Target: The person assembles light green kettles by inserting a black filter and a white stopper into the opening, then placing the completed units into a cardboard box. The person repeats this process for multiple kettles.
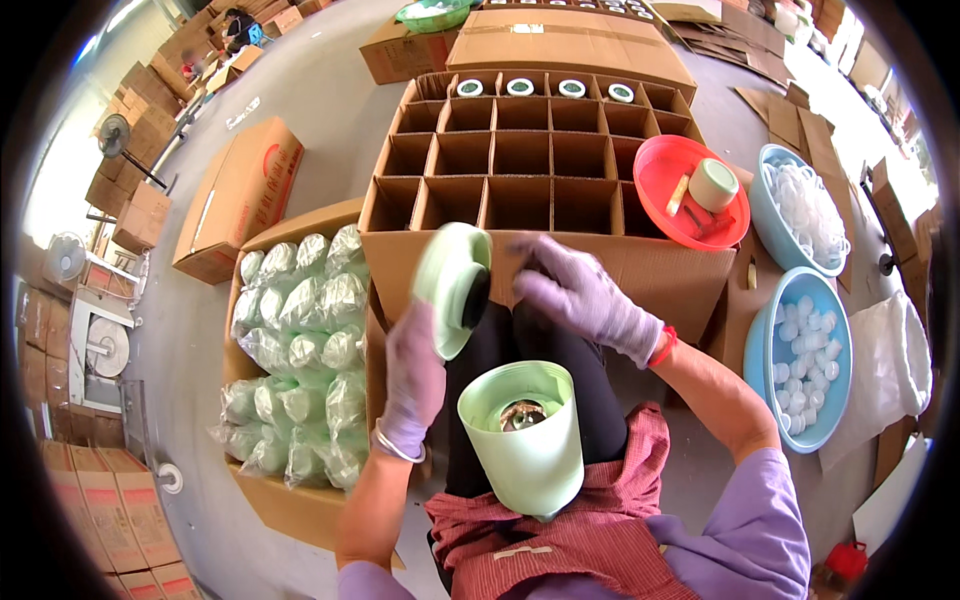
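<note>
My left hand [413, 372], in a pale glove, grips a round light-green lid [442, 290] by its edge. The lid is tilted on its side, slightly blurred, with a black round part [476, 298] facing right. My right hand [580, 295], gloved too, hovers right of the lid, apart from it. Its thumb and fingers are bent and spread, blurred at the tips, with nothing visible in them. On my lap stands a light-green cylindrical container [525, 450], its mouth up and a shiny metal part [523, 414] inside.
Ahead is a divided carton [650, 265] with white-lidded jars in its back row. A red basin [690, 225] rests on its right corner. Blue basins [848, 365] of white caps and clear rings stand right. A box of plastic-wrapped green items [305, 350] is at left, near a closed carton [240, 195].
</note>
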